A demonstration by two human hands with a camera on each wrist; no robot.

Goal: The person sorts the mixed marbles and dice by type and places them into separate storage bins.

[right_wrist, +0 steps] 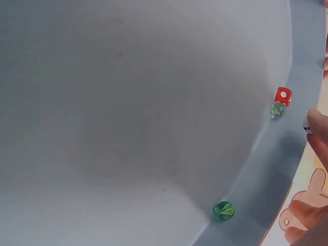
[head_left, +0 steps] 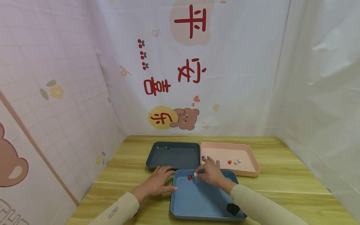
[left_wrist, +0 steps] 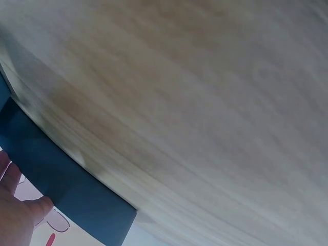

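Note:
My right hand [head_left: 211, 172] is over the far side of the blue tray [head_left: 205, 200], pinching a white die [right_wrist: 307, 126] between thumb and index finger. Just left of those fingertips, a red die [head_left: 189, 177] lies in the tray, touching a green-and-clear marble [right_wrist: 277, 110]. Another green marble [right_wrist: 224, 210] sits apart by the tray wall in the right wrist view. At the tray's far left corner is my left hand [head_left: 158, 182], fingers spread and thumb on the left rim. The left wrist view shows these fingers along the tray's outer side.
Behind stands a dark tray [head_left: 171, 158] with several green marbles [head_left: 166, 147]. Beside it, a pink tray [head_left: 217, 150] holds a blue die [head_left: 203, 157], a red die [head_left: 229, 162] and two white dice [head_left: 237, 161]. All three trays are on a wood-grain table [head_left: 284, 184] before printed cloth.

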